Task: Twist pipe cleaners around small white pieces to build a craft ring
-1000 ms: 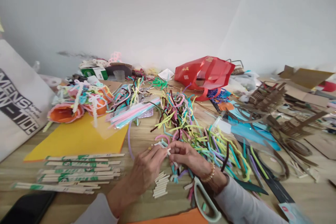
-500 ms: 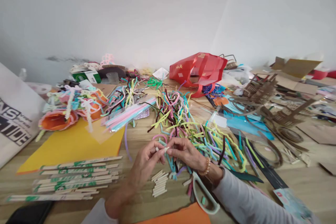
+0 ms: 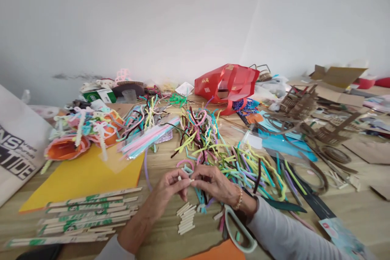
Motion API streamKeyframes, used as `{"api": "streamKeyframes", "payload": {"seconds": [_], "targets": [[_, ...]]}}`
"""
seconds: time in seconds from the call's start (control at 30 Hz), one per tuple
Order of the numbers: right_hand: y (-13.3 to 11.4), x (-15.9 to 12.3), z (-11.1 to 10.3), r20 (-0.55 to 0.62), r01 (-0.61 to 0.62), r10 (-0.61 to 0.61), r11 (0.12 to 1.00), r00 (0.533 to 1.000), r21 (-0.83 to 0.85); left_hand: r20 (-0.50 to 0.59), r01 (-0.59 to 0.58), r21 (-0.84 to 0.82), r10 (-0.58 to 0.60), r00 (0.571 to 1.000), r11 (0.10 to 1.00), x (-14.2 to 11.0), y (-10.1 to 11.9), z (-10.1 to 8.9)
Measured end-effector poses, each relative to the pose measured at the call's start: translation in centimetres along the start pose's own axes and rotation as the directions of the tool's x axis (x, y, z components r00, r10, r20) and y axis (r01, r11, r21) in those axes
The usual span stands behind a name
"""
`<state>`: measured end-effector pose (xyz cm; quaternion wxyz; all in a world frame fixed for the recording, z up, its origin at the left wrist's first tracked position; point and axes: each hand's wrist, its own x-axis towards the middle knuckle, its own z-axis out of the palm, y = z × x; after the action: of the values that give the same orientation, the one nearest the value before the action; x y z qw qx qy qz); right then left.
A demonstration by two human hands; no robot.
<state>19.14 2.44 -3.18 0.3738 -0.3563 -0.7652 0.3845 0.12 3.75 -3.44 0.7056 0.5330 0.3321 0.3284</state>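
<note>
My left hand [image 3: 169, 189] and my right hand [image 3: 211, 185] meet fingertip to fingertip above the table, both pinching. Between them shows a small pale stick piece [image 3: 191, 180], partly covered by fingers. Another whitish end pokes out at the left fingers; I cannot tell whether it belongs to the same piece. Just below, short pale stick pieces [image 3: 186, 218] lie in a loose stack. Scissors [image 3: 239, 227] with a pale handle rest under my right wrist. Past my fingers spreads a heap of coloured pipe cleaners [image 3: 243, 162].
Paper-wrapped chopsticks [image 3: 88, 213] lie at left, below a yellow sheet [image 3: 82, 178]. A white bag [image 3: 18, 142] stands at the left edge. Farther back are a red bag [image 3: 225, 83] and small brown woven baskets [image 3: 298, 101]. An orange sheet [image 3: 219, 252] lies at the front edge.
The view has shifted slightly, so most things sit a little lower. My hands stay together at the small piece, with the fingers slightly re-posed.
</note>
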Motion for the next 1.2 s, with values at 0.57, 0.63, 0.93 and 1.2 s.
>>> {"api": "streamKeyframes", "payload": {"seconds": [0.57, 0.63, 0.93, 1.2], "targets": [[0.4, 0.1, 0.0, 0.001, -0.206, 0.209, 0.965, 0.978, 0.162, 0.019, -0.15, 0.785, 0.218, 0.976, 0.602, -0.2, -0.1, -0.6], [0.1, 0.1, 0.0, -0.053, -0.192, 0.199, 0.975, 0.979, 0.109, 0.04, -0.183, 0.862, 0.296, 0.954, 0.473, -0.4, -0.1, -0.2], [-0.1, 0.2, 0.1, -0.052, -0.213, 0.236, 0.937, 0.97, 0.276, 0.286, -0.293, 0.953, 0.519, 0.806, -0.07, -0.9, -1.1, -0.2], [1.0, 0.5, 0.0, 0.173, -0.443, 0.45, 0.611, 0.876, 0.656, 0.471, -0.315, 0.878, 0.53, 0.705, -0.362, -1.3, -0.8, -0.3]]}}
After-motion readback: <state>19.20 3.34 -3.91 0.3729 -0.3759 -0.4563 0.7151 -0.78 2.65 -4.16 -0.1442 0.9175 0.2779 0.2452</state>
